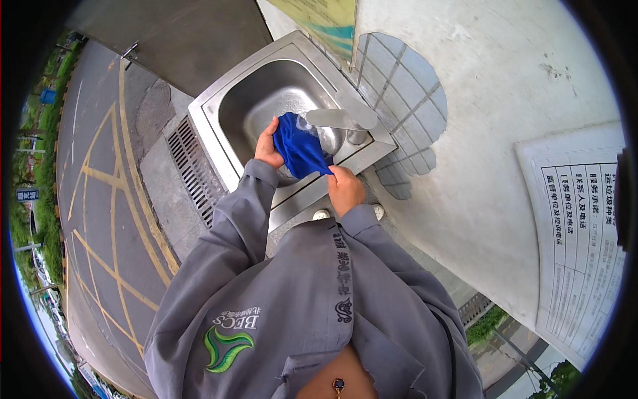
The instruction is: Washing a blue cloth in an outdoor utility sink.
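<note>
A wet-looking blue cloth (pixel 299 144) is stretched between my two hands over the stainless steel sink basin (pixel 239 104). My left hand (pixel 269 145) grips its left side, thumb on top. At the cloth's lower right corner, my right hand (pixel 345 189) pinches the fabric close to the sink's near rim. The metal faucet (pixel 331 118) reaches over the cloth's upper edge, where water seems to splash in a pale patch. Rippling water shows in the basin beyond the cloth. The left fingers under the fabric are hidden.
A white wall (pixel 488 90) with grey tiles (pixel 403 95) rises to the right, bearing a printed notice (pixel 573 224). A metal panel (pixel 174 40) stands beyond the sink. Left lie a drain grate (pixel 192 167) and a road (pixel 99 164) with yellow lines.
</note>
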Available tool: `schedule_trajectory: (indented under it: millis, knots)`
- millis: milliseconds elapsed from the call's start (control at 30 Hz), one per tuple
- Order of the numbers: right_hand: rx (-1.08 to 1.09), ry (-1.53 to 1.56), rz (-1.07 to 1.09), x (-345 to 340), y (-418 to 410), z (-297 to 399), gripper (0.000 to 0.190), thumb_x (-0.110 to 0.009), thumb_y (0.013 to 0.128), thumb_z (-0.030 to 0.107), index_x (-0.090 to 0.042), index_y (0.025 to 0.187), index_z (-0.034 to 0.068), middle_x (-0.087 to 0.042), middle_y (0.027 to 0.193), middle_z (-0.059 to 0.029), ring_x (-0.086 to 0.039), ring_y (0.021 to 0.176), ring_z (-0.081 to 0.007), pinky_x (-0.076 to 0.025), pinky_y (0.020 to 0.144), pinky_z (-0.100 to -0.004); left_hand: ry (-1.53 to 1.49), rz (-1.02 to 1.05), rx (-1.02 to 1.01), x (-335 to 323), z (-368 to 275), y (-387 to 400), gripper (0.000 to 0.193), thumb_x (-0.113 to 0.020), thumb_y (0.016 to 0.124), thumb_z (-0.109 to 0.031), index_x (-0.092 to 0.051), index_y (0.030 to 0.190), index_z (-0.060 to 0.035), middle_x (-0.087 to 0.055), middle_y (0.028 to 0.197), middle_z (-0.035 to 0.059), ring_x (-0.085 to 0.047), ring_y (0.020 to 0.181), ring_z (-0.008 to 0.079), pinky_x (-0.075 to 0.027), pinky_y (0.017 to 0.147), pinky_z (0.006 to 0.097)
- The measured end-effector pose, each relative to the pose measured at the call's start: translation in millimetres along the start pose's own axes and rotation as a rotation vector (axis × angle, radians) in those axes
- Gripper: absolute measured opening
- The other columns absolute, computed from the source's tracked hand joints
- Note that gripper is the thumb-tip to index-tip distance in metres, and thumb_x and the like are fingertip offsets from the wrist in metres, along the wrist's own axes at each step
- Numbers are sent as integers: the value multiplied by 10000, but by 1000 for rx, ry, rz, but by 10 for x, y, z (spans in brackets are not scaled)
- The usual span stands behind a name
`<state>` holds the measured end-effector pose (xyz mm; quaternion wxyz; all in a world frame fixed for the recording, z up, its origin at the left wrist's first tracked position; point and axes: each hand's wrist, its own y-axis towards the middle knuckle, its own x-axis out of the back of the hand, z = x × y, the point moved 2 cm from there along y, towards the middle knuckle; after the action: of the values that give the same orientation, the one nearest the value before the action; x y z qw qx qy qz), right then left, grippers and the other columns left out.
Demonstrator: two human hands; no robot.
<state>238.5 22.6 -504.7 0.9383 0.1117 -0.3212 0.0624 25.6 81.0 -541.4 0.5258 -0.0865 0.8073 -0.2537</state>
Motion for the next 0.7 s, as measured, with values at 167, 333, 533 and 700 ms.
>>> schedule_trajectory:
  millis: [167,333,533,700]
  knots:
    - [-11,-21,-34,16,3,-59,167,-544,773,167,-598,888,60,-603,840,-123,-577,754,-304,-465,647,-383,-42,-19,-59,-37,87,107,361,-475,865,-335,-548,1037,-26,-602,1003,115,-573,928,264,-433,866,396]
    - [-58,-5,31,3,21,-14,177,-539,780,175,-602,895,56,-602,847,-124,-576,763,-303,-461,664,-383,-3,-32,-74,-172,50,178,376,-435,882,-349,-534,1061,-33,-592,1022,113,-570,933,254,-430,870,394]
    - [-10,4,102,-2,0,28,212,-526,788,177,-607,935,48,-604,893,-125,-580,791,-302,-466,688,-373,203,-43,-58,-495,-45,-4,358,-453,874,-368,-542,1037,-61,-603,965,74,-579,876,214,-452,823,362]
    - [42,-55,146,-41,-54,93,225,-504,800,164,-601,959,40,-603,919,-127,-584,798,-299,-471,690,-367,323,-18,-17,-550,-197,-143,411,-455,872,-369,-524,1090,-27,-591,1034,101,-581,919,222,-449,843,354]
